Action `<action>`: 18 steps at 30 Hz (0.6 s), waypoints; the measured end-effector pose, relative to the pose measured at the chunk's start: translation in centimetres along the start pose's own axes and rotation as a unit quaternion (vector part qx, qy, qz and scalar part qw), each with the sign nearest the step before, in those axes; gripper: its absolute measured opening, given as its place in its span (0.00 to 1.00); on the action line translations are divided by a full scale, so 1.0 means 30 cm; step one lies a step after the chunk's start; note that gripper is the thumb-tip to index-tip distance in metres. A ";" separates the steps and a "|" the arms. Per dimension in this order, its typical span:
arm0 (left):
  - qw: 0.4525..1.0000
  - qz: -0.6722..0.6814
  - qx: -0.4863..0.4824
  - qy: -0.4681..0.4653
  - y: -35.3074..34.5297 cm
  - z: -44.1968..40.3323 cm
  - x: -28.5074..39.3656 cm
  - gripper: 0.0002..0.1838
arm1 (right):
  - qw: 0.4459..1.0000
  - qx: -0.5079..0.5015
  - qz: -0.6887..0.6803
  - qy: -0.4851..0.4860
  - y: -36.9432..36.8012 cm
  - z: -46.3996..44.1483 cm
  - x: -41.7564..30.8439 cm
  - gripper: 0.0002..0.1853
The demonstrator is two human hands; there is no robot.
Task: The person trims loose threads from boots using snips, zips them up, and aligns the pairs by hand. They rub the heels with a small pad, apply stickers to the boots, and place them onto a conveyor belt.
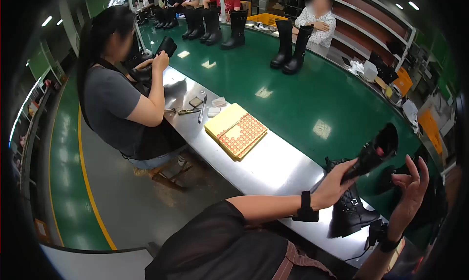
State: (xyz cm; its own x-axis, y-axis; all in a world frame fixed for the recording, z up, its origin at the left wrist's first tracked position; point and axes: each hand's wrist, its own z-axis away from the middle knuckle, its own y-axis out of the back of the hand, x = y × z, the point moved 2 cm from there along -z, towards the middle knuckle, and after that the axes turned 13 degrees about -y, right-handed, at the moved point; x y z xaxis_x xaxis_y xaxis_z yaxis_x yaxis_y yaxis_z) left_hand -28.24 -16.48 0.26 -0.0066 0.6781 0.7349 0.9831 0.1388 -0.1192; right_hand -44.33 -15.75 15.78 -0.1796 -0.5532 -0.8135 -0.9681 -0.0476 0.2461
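My left hand (333, 186) is wrapped round the shaft of a black boot (372, 153), lifted above the table edge with its dark opening toward the upper right. Right of that boot, my right hand (413, 189) is raised with its fingers apart and nothing in it. Below my left hand another black boot (352, 209) with a buckle rests on the metal work surface (278, 170). More dark boots lie in shadow behind my right hand. Yellow sheets with red round stickers (239, 132) form a stack on the metal surface.
A seated co-worker (117, 94) at the left handles a black boot (167, 46). Tools (202, 109) lie near them. Upright black boots (293, 50) stand on the green conveyor (288, 99). Across it is another person (317, 23), beside shelves (371, 21).
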 end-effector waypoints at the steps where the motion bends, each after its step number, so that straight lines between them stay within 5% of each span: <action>1: 0.996 0.052 0.035 0.064 0.026 -0.003 -0.019 0.24 | 0.997 0.022 0.019 -0.071 0.038 -0.007 0.058 0.26; 2: 0.994 0.072 0.076 0.042 0.073 -0.037 0.041 0.20 | 0.988 0.043 0.039 -0.143 0.087 -0.006 0.158 0.26; 5: 0.989 0.046 0.139 0.016 0.189 -0.083 0.121 0.19 | 0.890 -0.139 0.281 -0.330 0.087 0.142 0.527 0.25; 6: 0.990 0.015 0.137 -0.023 0.215 -0.092 0.112 0.19 | 0.893 -0.182 0.319 -0.262 0.104 0.220 0.721 0.26; 7: 0.990 0.012 0.141 -0.026 0.242 -0.103 0.102 0.19 | 0.861 -0.225 0.446 -0.095 0.102 0.242 0.727 0.26; 9: 0.983 -0.097 0.143 -0.060 0.288 -0.111 0.082 0.19 | 0.893 -0.179 0.226 -0.346 0.081 0.199 0.688 0.27; 15: 0.973 -0.164 0.164 -0.007 0.394 -0.078 -0.017 0.20 | 0.868 -0.230 0.252 -0.361 0.063 0.205 0.718 0.33; 18: 0.977 -0.141 0.157 0.035 0.399 -0.044 -0.014 0.21 | 0.868 -0.204 0.288 -0.349 0.084 0.202 0.721 0.27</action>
State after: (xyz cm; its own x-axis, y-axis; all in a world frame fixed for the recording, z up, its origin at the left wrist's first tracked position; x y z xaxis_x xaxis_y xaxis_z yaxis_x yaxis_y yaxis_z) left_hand -16.22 -16.06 -0.61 -0.2462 0.5309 0.8109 0.8390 0.5356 -0.0959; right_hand -51.70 -22.80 -4.40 -0.8130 0.0487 -0.5802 -0.5660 -0.3002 0.7678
